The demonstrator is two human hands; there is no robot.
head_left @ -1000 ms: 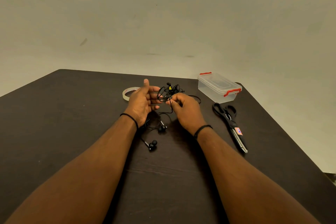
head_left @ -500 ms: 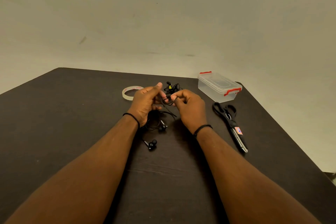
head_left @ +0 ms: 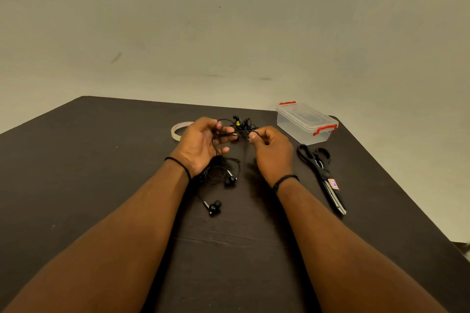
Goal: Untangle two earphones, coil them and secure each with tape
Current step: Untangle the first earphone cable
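Note:
A black tangle of earphone cords [head_left: 241, 126] hangs between both hands above the dark table [head_left: 101, 160]. My left hand [head_left: 199, 145] has its fingers curled round loops of the cord. My right hand [head_left: 273, 150] pinches a strand at the tangle's right side. More cord trails down under my left wrist to one black earbud [head_left: 230, 180] lying on the table, and two further earbuds [head_left: 213, 207] lie nearer me. A roll of clear tape [head_left: 178, 129] lies flat just left of my left hand, partly hidden by it.
A clear lidded plastic box [head_left: 306, 122] with red clips stands at the back right. Black scissors [head_left: 321, 175] lie to the right of my right hand, blades pointing toward me. The table's right edge slants close behind them.
My hands have drawn a little apart, stretching the cord between them. My left hand has turned palm-up with its fingers spread looser round the loops.

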